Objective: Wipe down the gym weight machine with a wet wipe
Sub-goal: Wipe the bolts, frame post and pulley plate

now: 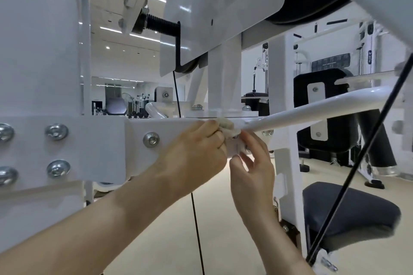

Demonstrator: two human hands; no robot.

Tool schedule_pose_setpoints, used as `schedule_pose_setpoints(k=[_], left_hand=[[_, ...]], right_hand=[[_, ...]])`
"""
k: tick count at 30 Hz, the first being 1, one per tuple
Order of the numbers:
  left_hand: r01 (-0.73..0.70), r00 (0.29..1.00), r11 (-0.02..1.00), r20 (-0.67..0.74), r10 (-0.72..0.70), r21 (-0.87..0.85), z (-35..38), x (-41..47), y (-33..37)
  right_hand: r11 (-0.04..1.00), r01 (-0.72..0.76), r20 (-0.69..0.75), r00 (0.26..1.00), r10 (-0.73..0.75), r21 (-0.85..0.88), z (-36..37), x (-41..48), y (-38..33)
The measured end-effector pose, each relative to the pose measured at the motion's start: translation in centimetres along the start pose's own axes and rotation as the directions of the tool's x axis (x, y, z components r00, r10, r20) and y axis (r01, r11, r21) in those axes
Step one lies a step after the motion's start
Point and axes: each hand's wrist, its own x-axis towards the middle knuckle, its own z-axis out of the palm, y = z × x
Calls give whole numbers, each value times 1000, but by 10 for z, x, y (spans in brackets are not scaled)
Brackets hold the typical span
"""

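The white weight machine fills the view, its horizontal frame beam [169,124] running across the middle with a round white tube [312,110] joining it from the right. My left hand [196,149] grips a crumpled off-white wet wipe [224,123] and presses it on the joint where tube meets beam. Just below and right of it, my right hand [252,167] reaches up, its fingertips pinching the wipe's lower part [239,147] against the bracket. Part of the wipe is hidden behind my fingers.
A bolted white plate [67,149] sits at left. Two thin black cables [196,230] [357,156] cross near my arms. A dark padded seat [348,209] is low at right, a black back pad [324,113] behind the tube. Beige floor lies below.
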Motion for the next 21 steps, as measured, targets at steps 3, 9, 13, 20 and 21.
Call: schedule_pose_setpoints(k=[3,9,13,20,21], left_hand=[[-114,991,992,61,118,-61,7,-6,-2],[-103,908,939,354,223,-327,-5,-3,-12],[-17,982,844,151,116,-536,-17,-11,-20],[75,988,943,152,-26,-324,-5,-11,-16],[80,987,947,154,-33,-310,-5,-12,-16]], right_hand=[[999,-27,1,1000,27,21,0,-6,-2],[918,-264,99,964,246,296,0,-4,0],[951,-231,-95,962,254,204,-2,4,1],[893,250,-260,896,-360,-375,19,12,27],[869,273,-229,893,-388,-412,22,7,32]])
